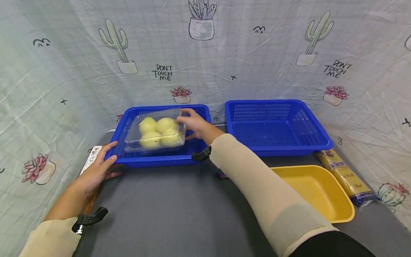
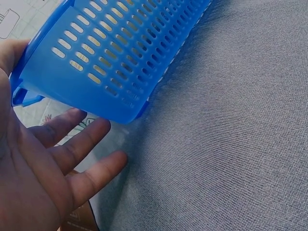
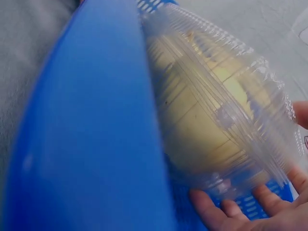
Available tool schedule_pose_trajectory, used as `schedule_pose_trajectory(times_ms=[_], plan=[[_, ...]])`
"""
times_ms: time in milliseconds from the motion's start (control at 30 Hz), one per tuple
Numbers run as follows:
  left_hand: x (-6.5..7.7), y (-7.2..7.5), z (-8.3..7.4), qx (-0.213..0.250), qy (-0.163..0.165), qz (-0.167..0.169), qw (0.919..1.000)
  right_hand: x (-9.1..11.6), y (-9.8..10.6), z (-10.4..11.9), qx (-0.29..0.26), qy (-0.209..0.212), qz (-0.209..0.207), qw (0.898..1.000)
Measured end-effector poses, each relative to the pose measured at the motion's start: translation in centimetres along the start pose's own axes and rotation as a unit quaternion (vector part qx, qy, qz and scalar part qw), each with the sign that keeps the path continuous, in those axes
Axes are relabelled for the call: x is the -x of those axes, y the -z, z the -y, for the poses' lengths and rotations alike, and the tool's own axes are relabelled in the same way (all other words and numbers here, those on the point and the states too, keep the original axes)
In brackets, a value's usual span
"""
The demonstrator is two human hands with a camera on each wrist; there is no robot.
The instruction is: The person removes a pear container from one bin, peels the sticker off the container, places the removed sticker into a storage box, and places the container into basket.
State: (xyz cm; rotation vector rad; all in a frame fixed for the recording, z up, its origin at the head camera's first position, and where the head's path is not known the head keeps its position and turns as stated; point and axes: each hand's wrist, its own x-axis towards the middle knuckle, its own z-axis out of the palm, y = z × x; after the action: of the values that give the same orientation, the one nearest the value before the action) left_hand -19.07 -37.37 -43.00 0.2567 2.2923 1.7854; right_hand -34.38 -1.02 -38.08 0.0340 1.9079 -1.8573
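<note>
A clear plastic clamshell container point(image 1: 131, 138) with several pale yellow round fruits point(image 1: 148, 125) sits tilted inside the left blue basket point(image 1: 157, 161). My right hand point(image 1: 196, 125) grips the container's right end; in the right wrist view its fingers point(image 3: 270, 199) curl under the plastic edge, while the basket's wall hides part of it. At the basket's front left corner, my left hand point(image 1: 96, 170) pinches the rim between thumb and forefinger. The left wrist view shows its other fingers point(image 2: 82, 149) loosely spread below the corner.
To the right stands a second blue basket point(image 1: 261, 130). A yellow tray point(image 1: 316, 189) lies before it, partly behind my right forearm, with a yellow packet point(image 1: 345, 173) alongside. Under my left hand is a brown and white box point(image 1: 92, 157). A patterned curtain point(image 1: 212, 60) rises behind.
</note>
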Motion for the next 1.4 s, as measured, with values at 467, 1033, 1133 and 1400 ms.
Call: schedule_pose_trajectory(times_ms=[467,1033,1133,1400], plan=[[0.4,0.2,0.3,0.01,-0.009,0.003,0.9999,-0.1,0.0,0.7,0.021,0.009,0.044,0.999],[0.1,0.1,0.6,0.03,-0.029,0.005,0.9991,-0.1,0.8,0.2,-0.012,0.031,0.079,0.996],[0.0,-0.1,0.6,0.031,-0.031,0.007,0.999,0.1,1.0,0.2,-0.012,0.032,0.089,0.995],[0.2,0.0,0.8,0.041,-0.039,0.009,0.9983,0.2,1.5,0.7,-0.008,-0.003,0.121,0.993]])
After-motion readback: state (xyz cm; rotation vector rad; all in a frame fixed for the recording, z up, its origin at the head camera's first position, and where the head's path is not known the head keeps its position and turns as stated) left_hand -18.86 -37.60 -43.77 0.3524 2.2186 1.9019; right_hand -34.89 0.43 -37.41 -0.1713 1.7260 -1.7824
